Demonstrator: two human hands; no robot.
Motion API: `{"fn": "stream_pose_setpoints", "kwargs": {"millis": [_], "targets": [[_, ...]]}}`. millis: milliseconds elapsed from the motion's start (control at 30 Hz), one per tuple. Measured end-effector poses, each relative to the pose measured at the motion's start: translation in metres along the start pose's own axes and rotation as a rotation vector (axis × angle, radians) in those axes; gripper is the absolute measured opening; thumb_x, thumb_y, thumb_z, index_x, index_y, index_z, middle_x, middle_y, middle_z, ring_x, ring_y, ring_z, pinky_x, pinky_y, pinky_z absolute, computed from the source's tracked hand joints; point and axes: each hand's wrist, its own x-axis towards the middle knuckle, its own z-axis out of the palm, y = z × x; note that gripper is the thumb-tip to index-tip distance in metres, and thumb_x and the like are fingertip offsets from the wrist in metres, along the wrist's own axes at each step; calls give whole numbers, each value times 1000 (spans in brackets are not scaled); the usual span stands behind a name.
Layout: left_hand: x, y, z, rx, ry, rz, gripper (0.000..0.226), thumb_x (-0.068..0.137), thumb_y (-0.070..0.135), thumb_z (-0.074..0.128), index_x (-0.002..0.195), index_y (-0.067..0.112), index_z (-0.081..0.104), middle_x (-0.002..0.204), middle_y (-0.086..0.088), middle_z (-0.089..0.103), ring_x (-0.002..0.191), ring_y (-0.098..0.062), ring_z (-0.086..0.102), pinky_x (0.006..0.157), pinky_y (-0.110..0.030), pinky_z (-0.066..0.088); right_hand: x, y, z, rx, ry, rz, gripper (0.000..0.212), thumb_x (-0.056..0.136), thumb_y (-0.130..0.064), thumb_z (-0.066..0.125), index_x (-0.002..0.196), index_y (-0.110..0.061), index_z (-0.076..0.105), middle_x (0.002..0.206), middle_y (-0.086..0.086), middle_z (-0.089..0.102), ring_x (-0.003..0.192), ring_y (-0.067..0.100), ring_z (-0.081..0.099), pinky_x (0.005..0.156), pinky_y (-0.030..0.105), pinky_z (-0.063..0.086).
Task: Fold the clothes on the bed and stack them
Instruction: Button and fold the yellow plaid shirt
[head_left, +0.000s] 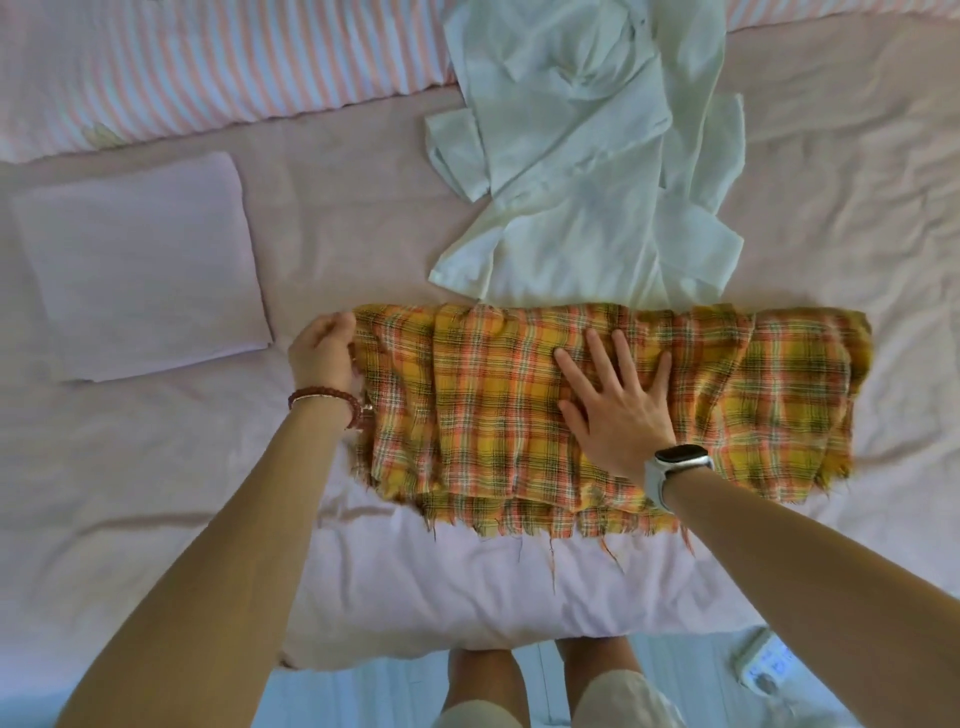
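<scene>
1. A yellow and orange plaid cloth (597, 405) with frayed edges was laid across the middle of the bed (156, 493) as a long band already folded on itself, a lower layer showing along its near edge.
2. The cloth's left end was gripped by the left hand (323, 349), fingers curled round the edge, probably so that this end could be lifted and carried over for the next fold.
3. The right hand (618, 410) was pressed flat on the cloth's middle, fingers straight and spread, grasping nothing; the fabric seemed to be pinned there so it would not slide.
4. A pale green garment (576, 156) was left crumpled and unfolded just beyond the cloth, its near hem touching the cloth's far edge, apparently waiting its turn.
5. A folded lilac item (140, 265) was set apart to the left on the bed, likely the start of the stack.
6. A striped pink and white cover (156, 73) was spread along the far side.
</scene>
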Motion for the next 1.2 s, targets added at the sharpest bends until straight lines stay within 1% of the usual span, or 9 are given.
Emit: {"fn": "stream_pose_setpoints", "kwargs": {"millis": [133, 267, 433, 533, 667, 800, 1000, 1100, 1200], "targets": [[15, 2, -14, -189, 54, -211, 18, 96, 22, 50, 79, 16, 54, 64, 3, 56, 59, -10, 55, 51, -22, 46, 6, 1, 3, -7, -44, 5, 58, 91, -55, 7, 145, -41, -9, 157, 0, -8, 144, 28, -11, 105, 68, -3], [10, -5, -15, 11, -110, -158, 26, 98, 34, 41, 88, 14, 54, 82, -6, 53, 71, -20, 50, 65, -32, 44, 6, -2, -1, 2, -66, 33, 56, 94, -51, 13, 146, -39, -5, 158, 1, -7, 144, 28, -12, 105, 68, -4], [-41, -35, -28, 260, -63, -63, 44, 88, 51, 52, 93, 8, 59, 87, -5, 60, 82, -22, 59, 75, -35, 49, -1, -16, -9, 86, 1, 85, 55, 95, -44, 26, 148, -32, 14, 157, 7, 4, 144, 31, -3, 104, 70, -2], [-73, -60, -34, 375, -100, -125, 27, 88, 40, 58, 93, 14, 58, 85, 7, 61, 82, -10, 58, 68, -21, 43, -9, -23, -7, 96, 12, 99, 55, 96, -42, 30, 148, -30, 16, 157, 10, 5, 144, 32, 0, 103, 71, 1], [-76, -73, -39, 372, -51, -138, 22, 95, 18, 50, 93, -3, 58, 81, -13, 60, 67, -8, 60, 52, -9, 39, -15, -23, -4, 136, 20, 135, 54, 96, -39, 30, 148, -28, 17, 157, 11, 6, 144, 31, 1, 105, 69, 4], [-78, -79, -42, 295, -152, -148, 35, 90, 24, 60, 108, -5, 52, 101, -20, 60, 90, -29, 59, 63, -17, 45, -16, -21, -2, 125, -13, 135, 54, 96, -39, 26, 148, -30, 14, 157, 9, 3, 144, 29, -2, 107, 67, 5], [-84, -88, -54, 159, -128, -173, 14, 93, 16, 54, 80, 12, 55, 72, -2, 55, 60, -9, 53, 45, -13, 46, -13, -17, -3, 115, -58, 124, 54, 97, -39, 23, 148, -33, 8, 158, 6, 0, 144, 27, -5, 108, 66, 4], [-85, -96, -70, -111, -111, -236, 22, 96, 7, 46, 74, 11, 50, 69, -7, 48, 56, -15, 55, 50, -24, 53, -12, -13, -3, 103, -73, 109, 53, 97, -40, 23, 148, -35, 8, 158, 4, -1, 145, 25, -5, 108, 66, 4], [-82, -103, -80, 13, -150, -182, 23, 98, 7, 41, 77, 11, 47, 56, 2, 51, 55, -22, 66, 59, -28, 52, -14, -8, -2, 67, -96, 73, 52, 97, -42, 19, 147, -40, 5, 158, 0, -3, 145, 22, -5, 107, 67, 4]]}}
